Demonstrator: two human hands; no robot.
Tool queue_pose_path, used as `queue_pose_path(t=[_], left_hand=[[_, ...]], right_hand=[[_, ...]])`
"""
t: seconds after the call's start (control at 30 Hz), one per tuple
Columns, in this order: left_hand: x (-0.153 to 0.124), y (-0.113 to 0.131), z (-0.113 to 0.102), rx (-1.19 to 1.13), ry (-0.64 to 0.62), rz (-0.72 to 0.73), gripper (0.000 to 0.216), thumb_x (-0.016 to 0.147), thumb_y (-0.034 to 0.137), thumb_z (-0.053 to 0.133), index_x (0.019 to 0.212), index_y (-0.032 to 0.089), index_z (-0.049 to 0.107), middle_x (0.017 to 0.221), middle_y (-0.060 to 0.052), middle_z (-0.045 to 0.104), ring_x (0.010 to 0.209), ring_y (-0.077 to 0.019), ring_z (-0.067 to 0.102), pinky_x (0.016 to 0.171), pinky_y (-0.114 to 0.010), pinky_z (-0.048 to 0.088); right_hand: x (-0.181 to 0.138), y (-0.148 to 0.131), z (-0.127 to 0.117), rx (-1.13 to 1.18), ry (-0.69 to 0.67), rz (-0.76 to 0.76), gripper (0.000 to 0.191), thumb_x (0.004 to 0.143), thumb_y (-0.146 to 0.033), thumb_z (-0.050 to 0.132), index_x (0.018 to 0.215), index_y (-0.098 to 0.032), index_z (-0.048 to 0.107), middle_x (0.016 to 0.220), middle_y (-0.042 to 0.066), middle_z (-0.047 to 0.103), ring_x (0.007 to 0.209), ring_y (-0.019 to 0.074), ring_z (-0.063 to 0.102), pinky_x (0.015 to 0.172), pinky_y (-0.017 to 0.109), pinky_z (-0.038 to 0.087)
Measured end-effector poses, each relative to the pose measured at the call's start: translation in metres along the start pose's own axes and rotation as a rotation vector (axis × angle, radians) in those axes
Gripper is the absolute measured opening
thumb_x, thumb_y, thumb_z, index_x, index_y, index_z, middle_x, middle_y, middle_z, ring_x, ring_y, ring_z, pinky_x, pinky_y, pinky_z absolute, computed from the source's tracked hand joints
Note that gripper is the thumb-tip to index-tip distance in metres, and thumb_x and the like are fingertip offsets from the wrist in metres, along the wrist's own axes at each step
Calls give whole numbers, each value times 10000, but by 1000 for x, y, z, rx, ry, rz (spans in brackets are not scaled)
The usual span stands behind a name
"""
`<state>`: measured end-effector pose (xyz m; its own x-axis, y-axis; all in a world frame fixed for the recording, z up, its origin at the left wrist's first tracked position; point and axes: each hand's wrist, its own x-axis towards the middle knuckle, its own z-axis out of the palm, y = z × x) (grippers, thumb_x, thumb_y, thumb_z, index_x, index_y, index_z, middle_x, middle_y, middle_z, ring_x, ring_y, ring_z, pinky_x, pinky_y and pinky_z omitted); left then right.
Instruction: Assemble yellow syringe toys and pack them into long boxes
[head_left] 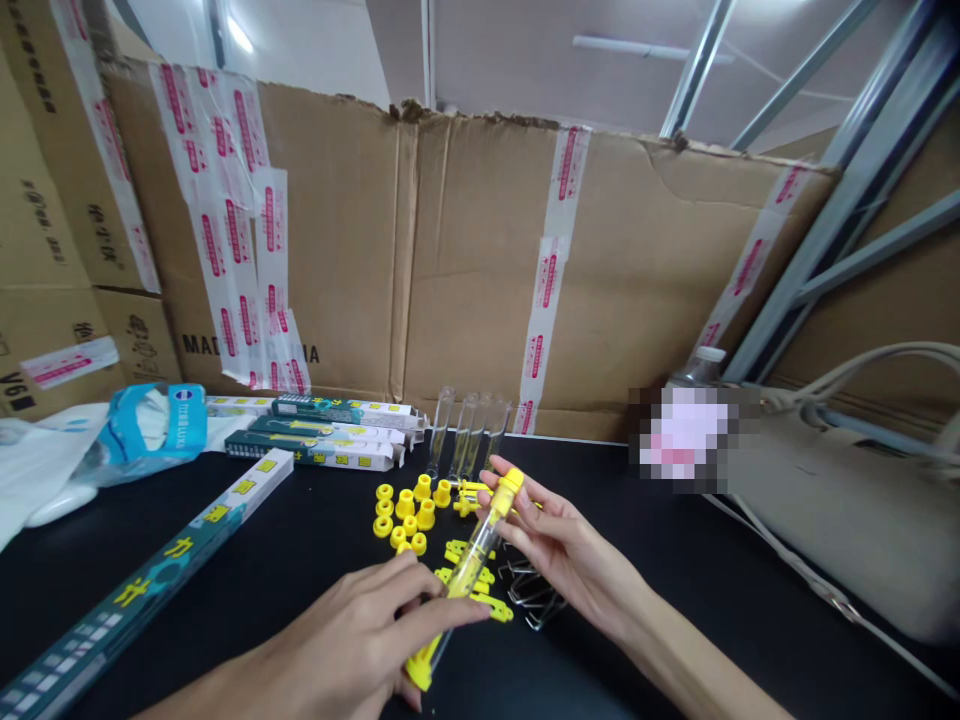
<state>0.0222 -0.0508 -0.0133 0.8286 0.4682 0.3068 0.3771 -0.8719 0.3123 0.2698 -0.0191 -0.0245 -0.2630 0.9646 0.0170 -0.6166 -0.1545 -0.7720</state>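
Note:
A clear tube with yellow end pieces (pixel 478 548) slants between my two hands, with more yellow visible inside it. My left hand (pixel 367 625) closes round its lower part, near the flared yellow end. At the upper end, the fingers of my right hand (pixel 559 540) grip it by the yellow cap. Behind the tube lie several yellow ring and collar pieces (pixel 406 503). Flat yellow pieces (pixel 491 606) are partly hidden beneath it. Bent metal wires (pixel 534 592) lie under my right hand. Several clear tubes (pixel 469 438) stand upright farther back.
Printed boxes (pixel 322 447) lie at the back left, and a long box (pixel 161 580) stretches toward the near left. A blue and white packet (pixel 154 430) is beside them. At right are a blurred bottle (pixel 686 425) and a beige bag (pixel 847 500). Cardboard (pixel 480 270) walls the back.

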Motion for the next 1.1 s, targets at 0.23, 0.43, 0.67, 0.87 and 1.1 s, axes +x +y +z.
queue_pose_path(t=[0.23,0.43,0.67,0.87,1.1], left_hand=[[1,-1,1,19,-13,-12,827,645,-72,543,1389,278,451,1125,-35,638,998,-202,621,880,-307,542],[-1,1,0,9,-27,-18,815,655,-60,575,1386,281,457,1114,-27,638,1010,-202,614,915,-317,530],[0,0,1,55,-4,-11,772,678,-60,524,1377,266,490,1111,-47,648,985,-210,632,878,-316,553],[1,-1,1,67,-16,-10,764,674,-50,521,1374,254,501,1095,-54,667,972,-208,643,862,-300,561],[0,0,-1,70,-8,-6,746,711,-81,474,1377,255,500,1123,-63,652,989,-200,629,876,-290,548]], right_hand=[[2,4,0,21,51,-29,210,746,-146,827,942,-129,752,1085,94,762,1000,223,730,985,349,547],[0,2,3,11,59,-13,333,755,-146,816,1077,-143,729,1116,91,749,1000,212,728,961,324,557],[0,0,3,33,-5,-5,346,761,-140,810,1096,-163,724,1130,73,741,1026,207,715,1033,351,508],[1,3,3,35,29,-25,154,765,-144,807,894,-112,729,1107,119,739,1034,239,712,1038,392,499],[-2,-2,5,24,-19,-2,494,776,-152,797,1247,-193,651,1247,93,697,1087,216,694,1058,364,474]])
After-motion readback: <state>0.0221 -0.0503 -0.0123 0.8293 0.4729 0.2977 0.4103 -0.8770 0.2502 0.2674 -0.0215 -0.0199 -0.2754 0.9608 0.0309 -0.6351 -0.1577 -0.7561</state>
